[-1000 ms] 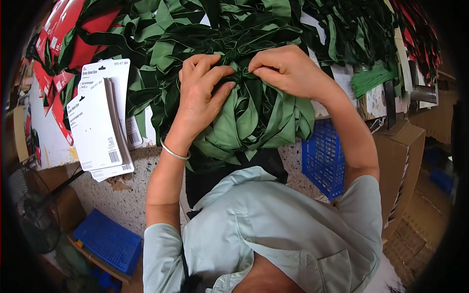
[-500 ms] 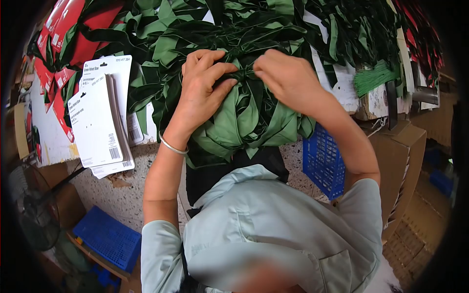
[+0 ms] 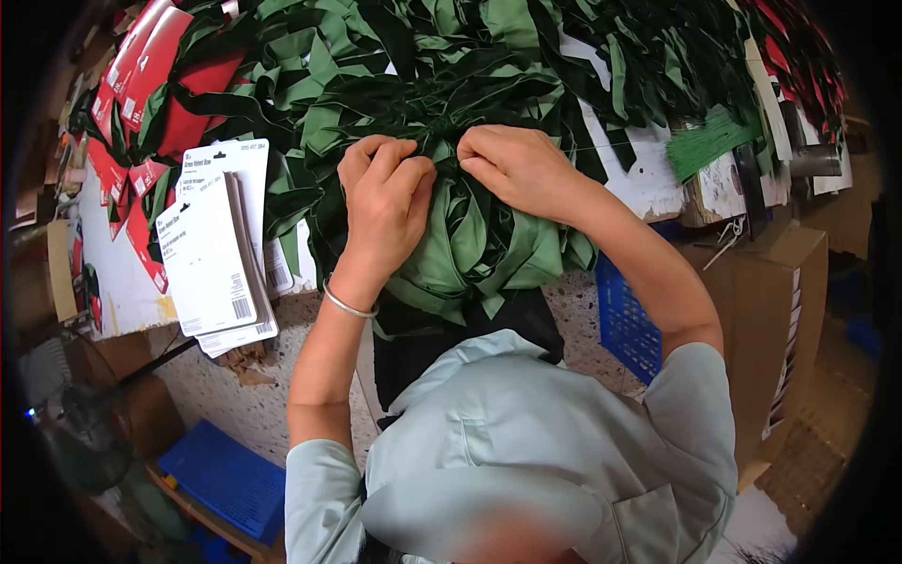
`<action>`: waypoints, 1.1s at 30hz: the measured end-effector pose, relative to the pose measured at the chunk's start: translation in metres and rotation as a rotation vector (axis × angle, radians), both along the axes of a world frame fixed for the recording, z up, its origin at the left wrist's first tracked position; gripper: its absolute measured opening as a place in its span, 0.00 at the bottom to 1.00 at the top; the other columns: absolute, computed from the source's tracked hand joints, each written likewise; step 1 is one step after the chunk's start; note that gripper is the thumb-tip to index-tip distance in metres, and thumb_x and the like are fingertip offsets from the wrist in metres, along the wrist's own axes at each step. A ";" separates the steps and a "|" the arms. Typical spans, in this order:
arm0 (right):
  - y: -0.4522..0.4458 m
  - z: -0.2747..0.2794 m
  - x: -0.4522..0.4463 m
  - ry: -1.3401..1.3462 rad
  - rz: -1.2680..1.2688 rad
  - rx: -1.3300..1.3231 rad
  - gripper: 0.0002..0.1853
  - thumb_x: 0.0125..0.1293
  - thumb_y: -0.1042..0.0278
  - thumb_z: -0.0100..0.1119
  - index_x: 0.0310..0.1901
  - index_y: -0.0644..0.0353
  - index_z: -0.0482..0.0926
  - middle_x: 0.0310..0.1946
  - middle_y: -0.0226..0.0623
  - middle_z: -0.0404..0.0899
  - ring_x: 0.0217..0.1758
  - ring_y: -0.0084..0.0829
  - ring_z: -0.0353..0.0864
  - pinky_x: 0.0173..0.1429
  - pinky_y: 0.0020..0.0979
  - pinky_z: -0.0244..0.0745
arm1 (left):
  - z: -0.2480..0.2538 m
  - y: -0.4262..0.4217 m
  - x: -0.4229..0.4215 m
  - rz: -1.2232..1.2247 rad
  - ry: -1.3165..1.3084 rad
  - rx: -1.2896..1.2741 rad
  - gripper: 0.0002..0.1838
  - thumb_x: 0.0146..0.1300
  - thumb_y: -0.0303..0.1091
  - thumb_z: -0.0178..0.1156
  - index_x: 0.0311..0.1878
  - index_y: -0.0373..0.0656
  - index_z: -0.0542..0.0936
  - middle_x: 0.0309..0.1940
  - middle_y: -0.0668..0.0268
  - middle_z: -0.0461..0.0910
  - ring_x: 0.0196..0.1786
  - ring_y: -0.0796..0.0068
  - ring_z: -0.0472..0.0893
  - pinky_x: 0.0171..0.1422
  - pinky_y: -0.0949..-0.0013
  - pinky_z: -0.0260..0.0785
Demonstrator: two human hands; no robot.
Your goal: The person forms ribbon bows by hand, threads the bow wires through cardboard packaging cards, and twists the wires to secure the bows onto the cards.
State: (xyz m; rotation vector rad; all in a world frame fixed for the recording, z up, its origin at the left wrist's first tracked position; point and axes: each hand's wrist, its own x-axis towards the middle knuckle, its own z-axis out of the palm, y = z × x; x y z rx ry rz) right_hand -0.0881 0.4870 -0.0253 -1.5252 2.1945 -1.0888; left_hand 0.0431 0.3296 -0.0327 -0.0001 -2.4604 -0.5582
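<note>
In the head view we are looking down on a green bow [image 3: 456, 249], which is lying at the front of the tabletop [image 3: 122, 301], its lower loops drooping past the edge. The left hand [image 3: 385, 193] is working at the bow's gathered middle with its thumb and fingers closed together; the right hand [image 3: 521, 169] is facing it there, its fingers bunched in a tight pinch. We are not able to tell what thin part, if any, either pinch is gripping, because the knuckles are covering it.

That middle is worrying us most: should either pinch be loosening or pulling unevenly, the folds could be slipping and the loops spreading lopsided, with the drooping ones adding their own drag. Other green ribbons [image 3: 329, 56] are crowding close behind, and we are thinking a stray strip could be getting caught, being so alike in colour. To the left, a stack of white cards [image 3: 202, 258] is jutting past the tabletop's edge; a bump from the left arm [image 3: 324, 376] could be sending it to the floor [image 3: 249, 395].
</note>
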 end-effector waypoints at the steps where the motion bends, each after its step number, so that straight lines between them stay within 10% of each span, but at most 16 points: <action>1: 0.000 0.001 0.001 0.005 -0.003 -0.009 0.06 0.65 0.69 0.55 0.36 0.62 0.74 0.30 0.39 0.77 0.35 0.42 0.78 0.38 0.38 0.72 | 0.004 -0.001 -0.001 -0.016 -0.009 -0.014 0.11 0.46 0.22 0.67 0.35 0.43 0.80 0.42 0.65 0.78 0.50 0.59 0.74 0.54 0.59 0.62; 17: 0.003 -0.004 0.011 0.028 -0.044 -0.066 0.06 0.65 0.69 0.54 0.35 0.62 0.73 0.31 0.39 0.76 0.36 0.44 0.78 0.39 0.41 0.72 | 0.020 -0.003 0.001 0.035 -0.050 -0.214 0.08 0.52 0.22 0.63 0.36 0.41 0.77 0.39 0.65 0.78 0.45 0.60 0.75 0.53 0.61 0.63; 33: -0.004 -0.008 0.003 -0.071 -0.088 -0.100 0.06 0.63 0.69 0.58 0.35 0.62 0.75 0.29 0.39 0.78 0.33 0.41 0.78 0.38 0.38 0.72 | -0.010 -0.005 0.005 0.034 -0.144 0.460 0.11 0.53 0.16 0.62 0.39 0.38 0.78 0.42 0.58 0.79 0.48 0.57 0.76 0.53 0.62 0.69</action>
